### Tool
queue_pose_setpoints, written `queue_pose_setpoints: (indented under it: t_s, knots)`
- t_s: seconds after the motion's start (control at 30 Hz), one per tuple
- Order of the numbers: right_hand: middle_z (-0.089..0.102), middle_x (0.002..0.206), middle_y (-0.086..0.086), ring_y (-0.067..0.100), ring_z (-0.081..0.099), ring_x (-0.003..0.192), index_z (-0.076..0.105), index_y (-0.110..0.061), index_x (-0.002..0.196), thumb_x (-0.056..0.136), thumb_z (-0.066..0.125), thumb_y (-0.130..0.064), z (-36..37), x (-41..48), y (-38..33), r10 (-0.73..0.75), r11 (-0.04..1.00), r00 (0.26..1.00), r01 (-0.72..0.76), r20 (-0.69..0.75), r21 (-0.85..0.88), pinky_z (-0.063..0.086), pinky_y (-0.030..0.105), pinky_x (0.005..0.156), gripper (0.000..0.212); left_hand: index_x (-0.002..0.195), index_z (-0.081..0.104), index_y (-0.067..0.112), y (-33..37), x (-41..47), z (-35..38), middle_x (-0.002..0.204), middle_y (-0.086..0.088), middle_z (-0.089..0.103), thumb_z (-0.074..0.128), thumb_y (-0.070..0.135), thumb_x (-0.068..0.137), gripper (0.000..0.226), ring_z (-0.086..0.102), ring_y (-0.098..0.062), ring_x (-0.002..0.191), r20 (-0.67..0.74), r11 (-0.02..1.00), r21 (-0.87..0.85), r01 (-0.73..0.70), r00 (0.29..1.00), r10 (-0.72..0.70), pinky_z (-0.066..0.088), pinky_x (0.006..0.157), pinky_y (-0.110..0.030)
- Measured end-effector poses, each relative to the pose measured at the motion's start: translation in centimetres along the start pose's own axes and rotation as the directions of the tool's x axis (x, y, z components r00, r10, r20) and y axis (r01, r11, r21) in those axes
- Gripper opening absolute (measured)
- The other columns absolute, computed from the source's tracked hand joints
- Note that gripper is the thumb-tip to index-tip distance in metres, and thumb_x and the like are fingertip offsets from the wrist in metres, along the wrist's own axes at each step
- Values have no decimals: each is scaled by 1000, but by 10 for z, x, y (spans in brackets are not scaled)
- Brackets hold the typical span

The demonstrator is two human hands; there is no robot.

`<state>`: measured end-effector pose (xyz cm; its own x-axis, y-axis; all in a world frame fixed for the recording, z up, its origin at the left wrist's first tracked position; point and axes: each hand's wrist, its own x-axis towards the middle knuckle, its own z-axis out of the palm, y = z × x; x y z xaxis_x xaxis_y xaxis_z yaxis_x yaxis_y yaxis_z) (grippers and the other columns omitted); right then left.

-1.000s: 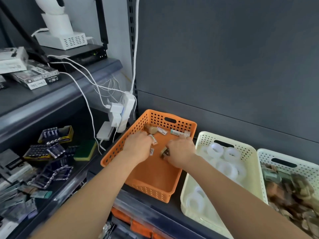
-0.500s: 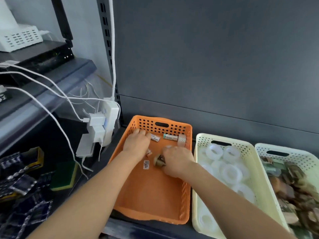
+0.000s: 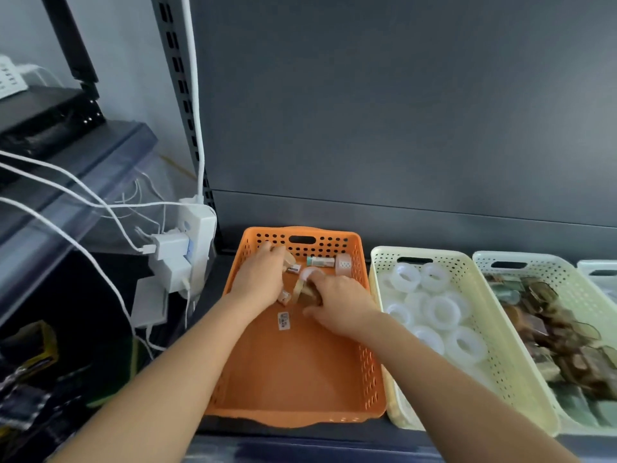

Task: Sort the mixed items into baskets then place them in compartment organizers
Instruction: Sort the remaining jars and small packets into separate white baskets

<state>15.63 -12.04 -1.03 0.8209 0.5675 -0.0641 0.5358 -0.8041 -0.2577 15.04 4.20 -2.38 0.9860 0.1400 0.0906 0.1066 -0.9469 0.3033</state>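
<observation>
Grey shelf (image 3: 300,444), orange basket (image 3: 300,372), left hand (image 3: 258,279) fingers curled over small items, right hand (image 3: 337,304) gripping tape rolls (image 3: 305,289), cream basket (image 3: 434,259) beside.

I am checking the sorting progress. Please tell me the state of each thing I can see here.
Orange basket: near half bare, few small items at far end.
Cream basket: filled with white tape rolls.
Second cream basket: filled with brown and green items.
Left hand: in orange basket, curled over small items.
Right hand: in orange basket, closed on brown item.
Power strip: plugs inserted.
</observation>
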Motion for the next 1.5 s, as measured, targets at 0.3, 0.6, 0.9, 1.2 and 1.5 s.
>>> queue_pose_setpoints:
  t_s: [0.3,0.6,0.9,1.2,1.5]
  knots:
    - [60,98,-2,19,58,86,55,-18,111,83,65,-35,-44,-38,56,189,943,873,-33,-450,332,41,30,68,34,131,48,26,82,-4,-16,126,4,57,52,22,97,35,52,-13,109,-175,875,-481,-63,984,-26,38,82,-24]
    - [62,86,-4,20,57,76,48,-23,104,82,64,-37,-76,-123,171,339,919,797,-168,-500,355,44,33,63,29,123,57,20,226,-13,15,112,5,61,60,17,91,32,54,-11,89,-211,798,-542,-263,962,174,37,78,-18]
    - [57,120,1,24,58,100,45,-24,130,89,56,-29,-81,-182,264,429,903,800,-386,-420,186,46,32,77,43,137,44,19,321,-24,67,137,-2,49,56,13,93,45,50,-22,121,-95,849,-276,-451,892,443,42,96,-33]
    - [31,153,1,22,37,136,28,-19,147,97,34,-23,-75,-187,284,396,916,909,-400,-130,-10,35,43,108,50,153,5,26,333,-27,92,161,3,-3,42,9,98,69,-5,-13,147,209,835,20,-550,819,534,-4,116,-33]
    - [52,132,2,24,50,118,50,-16,129,95,41,-27,-84,-181,282,328,938,907,-346,-265,-22,42,38,97,36,150,26,21,321,-30,73,158,3,21,51,26,97,59,17,-15,145,132,866,-7,-500,858,497,16,117,-34]
